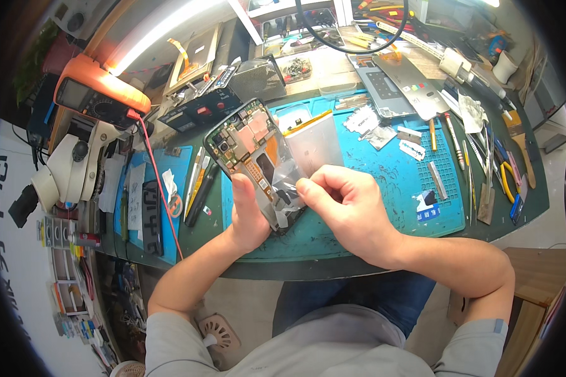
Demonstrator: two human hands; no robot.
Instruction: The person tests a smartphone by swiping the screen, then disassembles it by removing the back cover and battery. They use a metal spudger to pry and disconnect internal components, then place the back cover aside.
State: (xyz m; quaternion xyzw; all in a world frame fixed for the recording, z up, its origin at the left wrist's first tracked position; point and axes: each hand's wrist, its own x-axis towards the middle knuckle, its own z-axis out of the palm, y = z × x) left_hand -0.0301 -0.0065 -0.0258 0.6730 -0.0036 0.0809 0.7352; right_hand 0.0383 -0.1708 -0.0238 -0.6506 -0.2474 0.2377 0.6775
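An opened smartphone (pixel 253 147) with its circuit board and inner parts bare is held tilted above the blue work mat (pixel 390 207). My left hand (pixel 248 217) grips its lower left edge, thumb along the frame. The fingers behind the phone are hidden. My right hand (pixel 346 207) pinches a piece of clear film (pixel 288 176) at the phone's lower right, thumb against forefinger. Just behind lies a flat grey phone battery (pixel 317 144) with a yellow strip along its top edge. Whether the film is still stuck to the phone I cannot tell.
An orange multimeter (pixel 100 94) with a red lead stands at the left, near a white microscope (pixel 75 166). Phone back covers (pixel 415 88) lie at the far right. Tweezers, blades and yellow-handled pliers (pixel 508 179) are spread along the right side. A black speaker-like box (pixel 256 78) stands behind.
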